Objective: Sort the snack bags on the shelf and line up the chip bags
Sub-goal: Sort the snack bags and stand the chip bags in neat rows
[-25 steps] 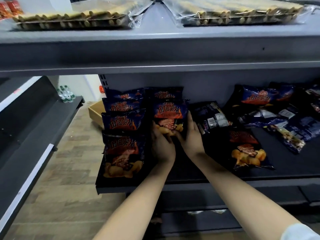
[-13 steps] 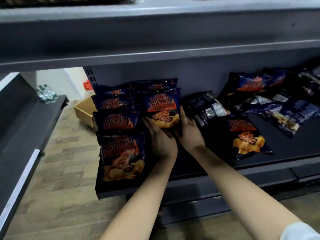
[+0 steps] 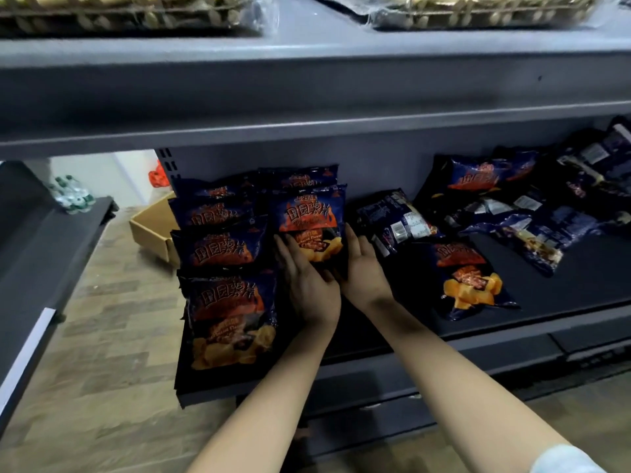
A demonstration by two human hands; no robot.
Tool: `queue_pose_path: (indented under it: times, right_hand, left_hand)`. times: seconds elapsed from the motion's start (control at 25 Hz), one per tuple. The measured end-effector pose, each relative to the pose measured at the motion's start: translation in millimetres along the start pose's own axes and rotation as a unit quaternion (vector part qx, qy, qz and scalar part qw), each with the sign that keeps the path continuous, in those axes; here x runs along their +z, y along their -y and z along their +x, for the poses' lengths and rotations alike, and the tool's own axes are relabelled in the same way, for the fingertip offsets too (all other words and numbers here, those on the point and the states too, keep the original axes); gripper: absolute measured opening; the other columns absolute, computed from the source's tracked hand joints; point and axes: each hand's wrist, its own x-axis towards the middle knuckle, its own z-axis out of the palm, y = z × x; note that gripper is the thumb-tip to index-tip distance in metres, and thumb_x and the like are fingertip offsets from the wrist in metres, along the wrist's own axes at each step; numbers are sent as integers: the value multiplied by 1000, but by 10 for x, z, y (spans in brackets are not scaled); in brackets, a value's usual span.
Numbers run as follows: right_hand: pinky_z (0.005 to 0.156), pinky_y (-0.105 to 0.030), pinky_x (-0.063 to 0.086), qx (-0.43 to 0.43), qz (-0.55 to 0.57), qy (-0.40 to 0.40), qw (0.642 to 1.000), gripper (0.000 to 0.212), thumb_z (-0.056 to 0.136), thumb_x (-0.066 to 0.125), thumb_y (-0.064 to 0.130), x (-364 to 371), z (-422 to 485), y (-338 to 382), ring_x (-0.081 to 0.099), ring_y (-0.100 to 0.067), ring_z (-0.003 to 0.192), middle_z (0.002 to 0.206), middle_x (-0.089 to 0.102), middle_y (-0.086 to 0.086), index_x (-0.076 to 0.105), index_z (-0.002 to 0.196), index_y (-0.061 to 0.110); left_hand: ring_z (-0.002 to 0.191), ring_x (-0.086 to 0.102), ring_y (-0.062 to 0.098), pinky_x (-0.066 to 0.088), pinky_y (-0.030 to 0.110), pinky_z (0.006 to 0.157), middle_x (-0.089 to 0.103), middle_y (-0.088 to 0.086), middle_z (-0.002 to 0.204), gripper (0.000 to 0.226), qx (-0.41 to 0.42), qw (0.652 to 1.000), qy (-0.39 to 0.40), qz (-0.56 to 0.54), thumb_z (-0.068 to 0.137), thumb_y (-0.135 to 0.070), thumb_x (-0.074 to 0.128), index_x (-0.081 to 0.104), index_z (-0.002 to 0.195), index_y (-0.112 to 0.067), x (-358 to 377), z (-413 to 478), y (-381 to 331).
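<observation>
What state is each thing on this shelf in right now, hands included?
left hand: open, flat against the held chip bag's left edge
right hand: open, against its right edge
held chip bag: face up, fronting the second row
left row of chip bags: overlapped, lined up
lone chip bag: flat, face up, apart
pile of bags: jumbled, unsorted
cardboard box: open

Left hand [image 3: 312, 285] and right hand [image 3: 363, 271] flanking chip bag [image 3: 309, 216], dark shelf [image 3: 563, 278]
</observation>
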Motion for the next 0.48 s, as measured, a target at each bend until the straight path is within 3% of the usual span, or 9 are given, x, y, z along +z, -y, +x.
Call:
queue_pose_path:
  times: [0.12,0.2,0.28,0.36,0.48]
  right_hand:
    - [108,-36,32,-45,35,-56,997,82,81,51,33,-32,-20,12,30,-33,133,146,26,-18,14,148,5]
    - [108,-41,36,-62,56,-74,994,75,80,48,19,-71,-43,26,29,-33,136,149,21,-18,17,147,5]
    - [102,-42,44,-103,55,-78,990,73,77,50,4,-165,-60,32,32,-31,135,149,22,-15,24,146,10]
    - [94,-36,49,-148,41,-82,985,70,75,50,1,-388,-4,-18,36,-30,132,148,25,-13,32,142,12]
    - [100,-37,43,-144,4,-119,983,62,73,48,4,-825,150,-211,37,-33,131,145,32,-17,41,134,8]
  left_hand:
    - [144,3,25,11,45,114,3,7,157,82,33,999,-7,27,79,-1,60,16,147,-8,38,2,1]
    - [144,1,23,5,44,116,4,5,157,81,93,994,-15,51,77,3,54,17,148,-13,45,-23,-8]
    - [145,2,20,6,46,117,7,4,157,80,143,989,-14,45,76,5,48,19,147,-16,55,-36,-36]
    - [145,4,18,11,50,116,11,3,156,76,141,990,-21,9,77,5,46,22,147,-14,104,-52,-165]
    - [143,13,23,18,51,115,23,10,153,69,164,986,-29,-28,74,-6,37,31,143,-8,280,-44,-491]
